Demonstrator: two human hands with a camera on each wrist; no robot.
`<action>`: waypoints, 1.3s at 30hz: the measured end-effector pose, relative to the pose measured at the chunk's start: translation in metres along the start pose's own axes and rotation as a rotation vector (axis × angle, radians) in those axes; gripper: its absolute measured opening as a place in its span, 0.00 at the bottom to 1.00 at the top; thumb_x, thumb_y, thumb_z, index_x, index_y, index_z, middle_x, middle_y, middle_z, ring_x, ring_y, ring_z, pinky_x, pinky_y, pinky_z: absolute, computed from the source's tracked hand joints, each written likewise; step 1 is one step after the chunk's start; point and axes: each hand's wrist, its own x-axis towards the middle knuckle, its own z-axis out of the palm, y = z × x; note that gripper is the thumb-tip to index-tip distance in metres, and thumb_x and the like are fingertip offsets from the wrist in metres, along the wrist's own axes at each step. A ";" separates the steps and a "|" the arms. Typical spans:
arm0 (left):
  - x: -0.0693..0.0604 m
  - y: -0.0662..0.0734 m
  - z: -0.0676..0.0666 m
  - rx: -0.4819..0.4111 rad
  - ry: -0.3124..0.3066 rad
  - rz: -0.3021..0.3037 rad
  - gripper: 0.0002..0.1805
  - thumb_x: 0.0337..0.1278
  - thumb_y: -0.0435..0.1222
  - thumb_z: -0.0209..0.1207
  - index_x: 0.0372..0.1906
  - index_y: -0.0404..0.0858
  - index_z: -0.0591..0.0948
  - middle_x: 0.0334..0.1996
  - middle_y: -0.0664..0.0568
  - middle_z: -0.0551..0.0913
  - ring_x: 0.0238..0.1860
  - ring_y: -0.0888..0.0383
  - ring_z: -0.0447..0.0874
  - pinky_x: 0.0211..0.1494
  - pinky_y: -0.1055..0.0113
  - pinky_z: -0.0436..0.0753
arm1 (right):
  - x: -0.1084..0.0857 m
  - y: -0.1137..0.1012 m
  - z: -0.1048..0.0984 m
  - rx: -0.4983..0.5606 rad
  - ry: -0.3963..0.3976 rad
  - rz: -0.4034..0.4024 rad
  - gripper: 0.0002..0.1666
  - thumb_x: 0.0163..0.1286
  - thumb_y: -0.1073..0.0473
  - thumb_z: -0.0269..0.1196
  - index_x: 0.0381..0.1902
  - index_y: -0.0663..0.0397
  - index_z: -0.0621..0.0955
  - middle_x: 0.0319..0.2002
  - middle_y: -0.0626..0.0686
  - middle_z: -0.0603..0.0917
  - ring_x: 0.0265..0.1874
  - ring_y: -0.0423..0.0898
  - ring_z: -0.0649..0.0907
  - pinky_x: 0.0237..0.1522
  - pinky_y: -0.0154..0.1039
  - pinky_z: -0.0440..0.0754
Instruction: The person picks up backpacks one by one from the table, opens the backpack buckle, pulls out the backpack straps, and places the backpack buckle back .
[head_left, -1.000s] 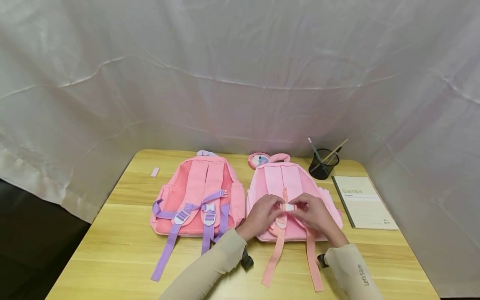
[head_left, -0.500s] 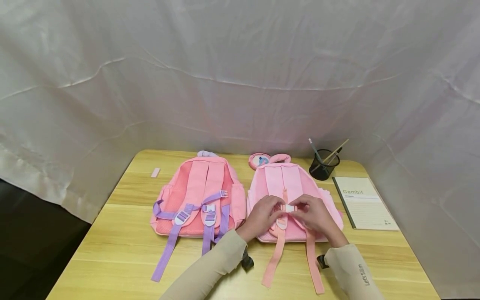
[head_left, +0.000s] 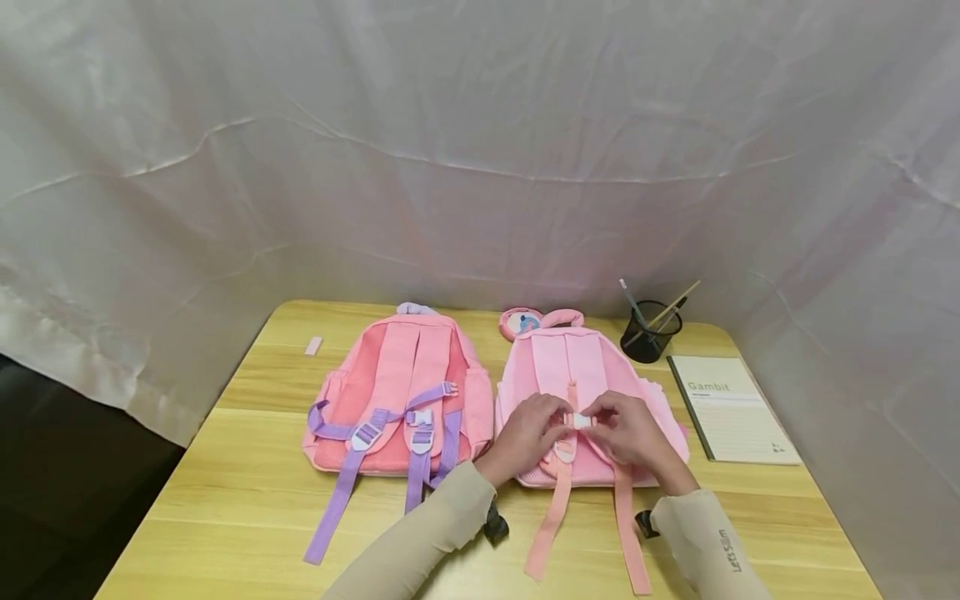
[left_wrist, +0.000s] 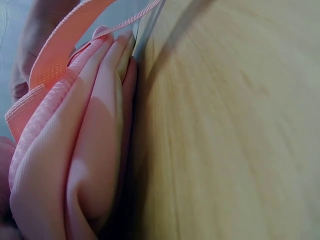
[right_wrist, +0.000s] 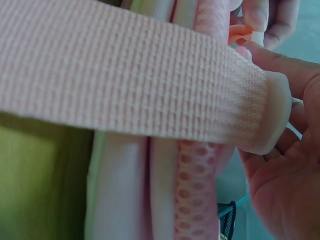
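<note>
A light pink backpack lies with its straps facing up. Over its middle, a white buckle with orange ends is pinched from the left by the left hand and from the right by the right hand. Two orange strap tails hang toward the front. The right wrist view shows a wide strap crossing before the right hand. In the left wrist view the bag's side and an orange strap appear; whether the buckle halves are fully joined cannot be told.
Left of it lies a coral backpack with purple straps. A black mesh pen cup and a notebook stand and lie at the right. A small pink block rests at the back left of the wooden table.
</note>
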 end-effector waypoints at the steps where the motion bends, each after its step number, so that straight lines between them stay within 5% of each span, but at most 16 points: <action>1: 0.000 0.000 0.001 0.008 -0.002 0.002 0.15 0.68 0.44 0.65 0.54 0.44 0.81 0.42 0.56 0.84 0.45 0.60 0.78 0.53 0.67 0.77 | 0.000 0.000 0.000 0.000 -0.006 0.006 0.08 0.63 0.63 0.75 0.38 0.48 0.88 0.35 0.47 0.84 0.37 0.45 0.78 0.45 0.41 0.79; 22: -0.001 -0.002 0.001 0.017 -0.020 0.026 0.14 0.69 0.44 0.64 0.54 0.44 0.81 0.43 0.57 0.84 0.46 0.61 0.77 0.53 0.68 0.77 | 0.007 0.000 -0.011 -0.014 -0.132 -0.023 0.09 0.61 0.65 0.76 0.36 0.50 0.86 0.32 0.48 0.81 0.34 0.45 0.76 0.35 0.33 0.75; 32: -0.004 -0.003 0.000 -0.052 0.006 -0.013 0.15 0.69 0.43 0.65 0.54 0.43 0.82 0.44 0.55 0.84 0.47 0.61 0.78 0.53 0.68 0.78 | 0.002 0.012 -0.015 -0.033 -0.081 -0.086 0.10 0.57 0.65 0.78 0.34 0.52 0.86 0.33 0.48 0.83 0.35 0.44 0.78 0.39 0.35 0.79; 39: -0.005 -0.003 -0.001 -0.104 0.026 -0.056 0.15 0.69 0.43 0.65 0.55 0.44 0.81 0.44 0.55 0.83 0.45 0.62 0.76 0.51 0.69 0.78 | 0.000 0.014 -0.012 -0.020 -0.043 -0.048 0.09 0.59 0.65 0.78 0.35 0.51 0.87 0.34 0.47 0.85 0.35 0.43 0.80 0.42 0.37 0.81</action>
